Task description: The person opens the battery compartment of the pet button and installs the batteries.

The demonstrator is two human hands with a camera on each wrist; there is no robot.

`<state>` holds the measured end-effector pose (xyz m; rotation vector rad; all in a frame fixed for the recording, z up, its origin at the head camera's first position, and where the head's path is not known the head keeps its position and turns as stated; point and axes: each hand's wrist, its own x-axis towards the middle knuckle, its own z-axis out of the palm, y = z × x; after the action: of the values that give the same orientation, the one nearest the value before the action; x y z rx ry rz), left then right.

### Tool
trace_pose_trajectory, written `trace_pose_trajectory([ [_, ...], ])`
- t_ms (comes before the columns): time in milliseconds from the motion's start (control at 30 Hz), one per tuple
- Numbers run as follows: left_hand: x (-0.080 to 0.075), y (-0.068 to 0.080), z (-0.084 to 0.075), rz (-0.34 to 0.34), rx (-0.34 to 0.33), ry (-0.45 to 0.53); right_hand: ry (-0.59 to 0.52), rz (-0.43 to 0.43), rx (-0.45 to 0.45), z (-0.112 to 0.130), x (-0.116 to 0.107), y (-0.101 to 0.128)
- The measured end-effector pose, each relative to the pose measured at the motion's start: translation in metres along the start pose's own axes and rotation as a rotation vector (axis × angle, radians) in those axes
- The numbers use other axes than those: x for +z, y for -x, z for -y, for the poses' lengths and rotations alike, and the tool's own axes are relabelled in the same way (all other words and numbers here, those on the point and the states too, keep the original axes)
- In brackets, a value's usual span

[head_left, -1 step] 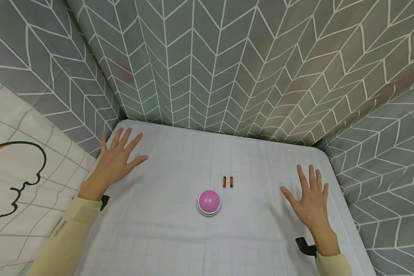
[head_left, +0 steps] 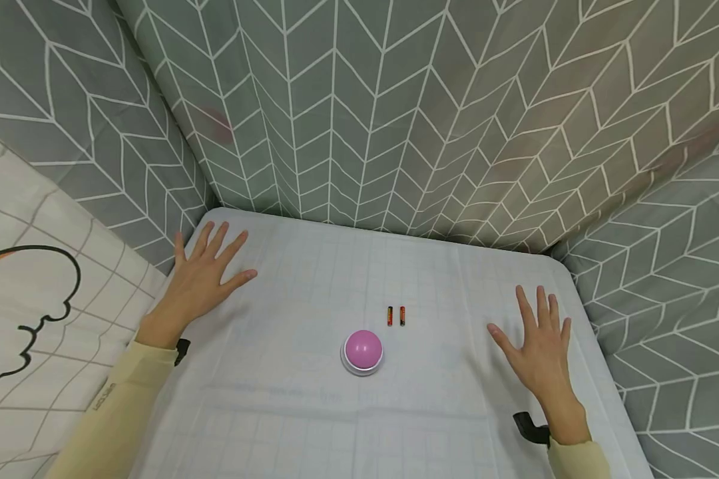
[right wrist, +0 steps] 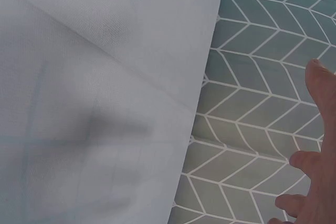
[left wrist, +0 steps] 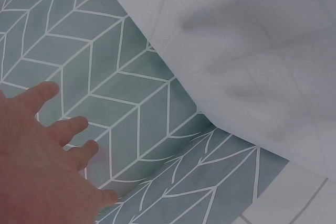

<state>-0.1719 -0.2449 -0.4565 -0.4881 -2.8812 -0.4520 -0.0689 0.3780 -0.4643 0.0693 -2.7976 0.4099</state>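
Observation:
My left hand (head_left: pixel 200 279) is spread over the table's left side, fingers straight and holding nothing. On the right side my right hand (head_left: pixel 541 356) is held the same way, fingers apart, its shadow falling on the cloth. Between them, near the middle, sits a round pink dome (head_left: pixel 363 349) on a white and silvery base. Just behind it lie two small batteries side by side, a left battery (head_left: pixel 390 316) and a right battery (head_left: pixel 403 316), both red-orange and black. Each wrist view shows only the spread left fingers (left wrist: pixel 73 129) or right fingers (right wrist: pixel 304 163).
A white cloth (head_left: pixel 311 279) with faint creases covers the table. Grey curtains (head_left: pixel 359 120) with a white chevron pattern hang along the back and sides. At the left is a white sheet (head_left: pixel 24 299) with grid lines and a black outline. Black straps sit at both wrists.

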Motion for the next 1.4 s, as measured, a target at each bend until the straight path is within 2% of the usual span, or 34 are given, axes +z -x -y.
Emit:
trace_pose_trajectory([
  [333,0.003,0.004,-0.001,0.007,-0.003,0.005,-0.042,0.000,-0.018,0.012,0.003,0.003],
  [567,0.004,0.000,-0.003,0.009,0.002,0.012,-0.086,-0.021,-0.083,0.027,0.005,0.001],
  [733,0.005,-0.002,-0.007,0.015,0.009,0.009,-0.083,-0.018,-0.083,0.031,0.007,0.001],
  [900,0.007,0.000,-0.019,0.034,0.016,0.032,-0.095,0.030,-0.084,0.039,0.016,0.006],
  [1133,0.023,0.002,-0.036,0.066,0.058,0.058,-0.217,0.049,-0.054,0.049,0.032,0.018],
  [1267,0.025,0.003,-0.043,0.077,0.067,0.077,-0.244,0.065,-0.047,0.056,0.040,0.023],
  [1400,0.028,0.007,-0.050,0.122,0.060,0.122,-0.281,0.101,-0.024,0.067,0.044,0.027],
])
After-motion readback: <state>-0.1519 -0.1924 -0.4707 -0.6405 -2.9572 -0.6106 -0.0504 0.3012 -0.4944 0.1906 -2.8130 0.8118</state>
